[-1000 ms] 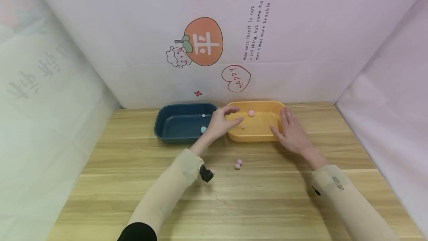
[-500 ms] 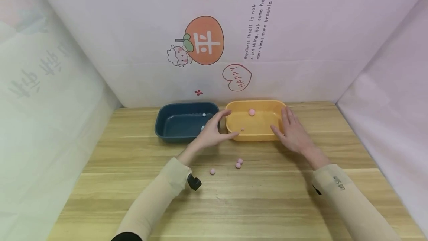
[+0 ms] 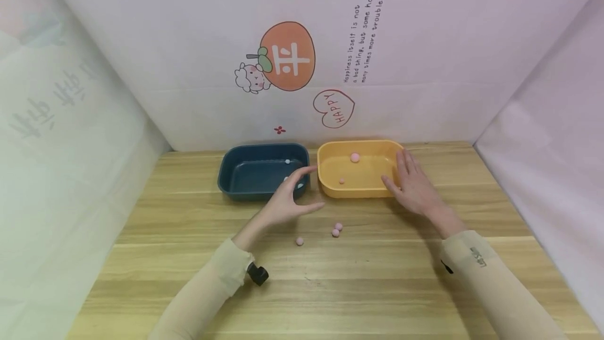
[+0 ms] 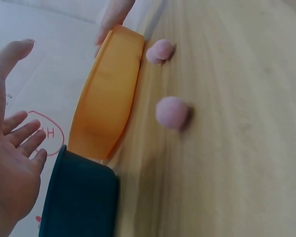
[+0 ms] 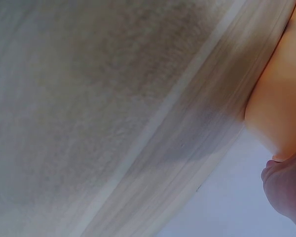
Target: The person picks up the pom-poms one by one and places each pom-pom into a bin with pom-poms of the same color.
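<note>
Though near the left hand [image 3: 282, 203], thumb wide, three pink balls [image 3: 300, 242] well apart from the right hand [image 3: 415, 189], likewise wide.

White backdrop [image 3: 424, 67] behind wooden tabletop [image 3: 368, 293]

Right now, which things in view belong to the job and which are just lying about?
Likely in the job:
three pink balls on the table
yellow tray, two balls inside
blue tray, pale balls inside
left hand, right hand

Probably just there:
printed cloth behind
black wrist gadget
</note>
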`<state>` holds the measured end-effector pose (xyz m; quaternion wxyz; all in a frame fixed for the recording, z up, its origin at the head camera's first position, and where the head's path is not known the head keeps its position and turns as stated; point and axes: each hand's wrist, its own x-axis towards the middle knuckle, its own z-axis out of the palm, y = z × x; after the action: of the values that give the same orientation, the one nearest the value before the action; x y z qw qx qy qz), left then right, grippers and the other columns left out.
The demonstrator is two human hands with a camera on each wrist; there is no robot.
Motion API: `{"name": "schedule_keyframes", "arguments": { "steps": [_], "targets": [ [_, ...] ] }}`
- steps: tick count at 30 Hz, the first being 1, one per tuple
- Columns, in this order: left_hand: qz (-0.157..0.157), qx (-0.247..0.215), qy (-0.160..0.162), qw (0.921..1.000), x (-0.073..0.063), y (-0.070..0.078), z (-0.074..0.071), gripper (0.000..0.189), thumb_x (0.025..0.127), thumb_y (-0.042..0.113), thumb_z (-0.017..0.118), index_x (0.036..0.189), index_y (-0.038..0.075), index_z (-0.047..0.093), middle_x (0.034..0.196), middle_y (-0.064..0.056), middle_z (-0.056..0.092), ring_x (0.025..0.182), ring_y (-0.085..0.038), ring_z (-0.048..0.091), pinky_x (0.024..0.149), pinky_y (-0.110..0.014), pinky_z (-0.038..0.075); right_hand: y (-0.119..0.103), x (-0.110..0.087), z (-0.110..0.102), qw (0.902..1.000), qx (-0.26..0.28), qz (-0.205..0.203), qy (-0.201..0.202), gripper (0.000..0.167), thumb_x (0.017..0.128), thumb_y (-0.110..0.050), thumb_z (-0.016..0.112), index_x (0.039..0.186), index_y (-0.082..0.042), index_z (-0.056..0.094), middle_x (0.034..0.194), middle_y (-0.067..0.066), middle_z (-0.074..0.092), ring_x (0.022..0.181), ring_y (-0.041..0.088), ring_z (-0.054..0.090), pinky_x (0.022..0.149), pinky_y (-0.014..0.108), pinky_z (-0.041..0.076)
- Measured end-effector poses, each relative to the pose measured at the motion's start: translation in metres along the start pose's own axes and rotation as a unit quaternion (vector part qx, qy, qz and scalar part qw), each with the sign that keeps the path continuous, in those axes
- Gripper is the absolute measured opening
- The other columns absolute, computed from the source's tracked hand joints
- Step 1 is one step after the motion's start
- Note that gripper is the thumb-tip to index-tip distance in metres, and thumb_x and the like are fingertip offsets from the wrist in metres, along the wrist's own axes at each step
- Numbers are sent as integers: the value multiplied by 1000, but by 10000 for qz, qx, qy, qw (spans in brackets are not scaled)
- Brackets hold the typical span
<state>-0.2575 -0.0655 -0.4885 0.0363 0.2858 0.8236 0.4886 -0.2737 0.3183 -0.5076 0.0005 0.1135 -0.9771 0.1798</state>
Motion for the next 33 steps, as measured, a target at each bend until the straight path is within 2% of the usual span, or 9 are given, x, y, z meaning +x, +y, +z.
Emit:
{"name": "schedule_keyframes", "arguments": {
  "steps": [5,8,11,15,19,24,30,33],
  "targets": [
    [237,17,-136,9996,-20,-4,-1,92,89,23,92,165,7,43,170,-14,49,162,-32,42,135,-59,34,3,-1,-1,10000,-63,1,43,96,116,-58,33,170,9,-8,180,33,-12,169,56,-1,139,67,7],
    [259,21,-164,9995,-32,-6,0,90,88,22,93,163,7,45,167,-11,52,160,-29,45,134,-55,36,4,-1,-2,9999,-92,-17,57,96,116,-58,34,170,10,-7,180,33,-11,169,57,0,139,67,7],
    [388,38,-55,9992,-45,-5,0,84,88,21,93,160,9,50,163,-8,57,157,-27,50,132,-52,39,3,-1,-3,9999,-103,-9,-12,96,116,-59,33,170,9,-8,180,33,-12,169,56,-1,139,67,8],
    [568,54,44,9984,-57,-5,-1,79,87,19,93,155,11,54,158,-9,61,153,-28,54,129,-57,43,1,0,-3,9999,-88,4,-77,96,116,-60,33,171,8,-9,180,32,-13,169,55,-3,139,67,7],
    [380,-21,-12,9993,-64,-8,-4,77,85,18,95,152,8,56,154,-11,63,150,-30,55,128,-62,42,0,-1,-3,9999,-88,6,-75,96,116,-59,33,170,8,-9,180,32,-13,169,55,-1,139,67,7],
    [124,-121,-48,9998,-73,-15,-6,70,86,17,94,145,1,59,144,-18,66,140,-31,60,125,-59,45,0,0,-2,9999,-79,-3,-120,96,116,-59,32,170,8,-10,180,31,-15,170,54,-4,139,66,5],
    [-99,-143,-157,9997,-79,-24,-3,58,88,19,94,136,6,65,138,-16,72,134,-28,66,124,-50,50,-1,0,-1,9999,-75,10,-69,96,116,-59,33,171,8,-8,180,32,-14,169,55,-2,139,67,6],
    [-98,-83,-229,9997,-80,-29,0,55,89,20,93,135,6,67,135,-14,73,131,-27,67,121,-47,52,-2,0,-1,9999,-80,2,-59,96,116,-59,33,171,9,-8,180,32,-13,169,55,-2,139,67,6]
  ]
}}
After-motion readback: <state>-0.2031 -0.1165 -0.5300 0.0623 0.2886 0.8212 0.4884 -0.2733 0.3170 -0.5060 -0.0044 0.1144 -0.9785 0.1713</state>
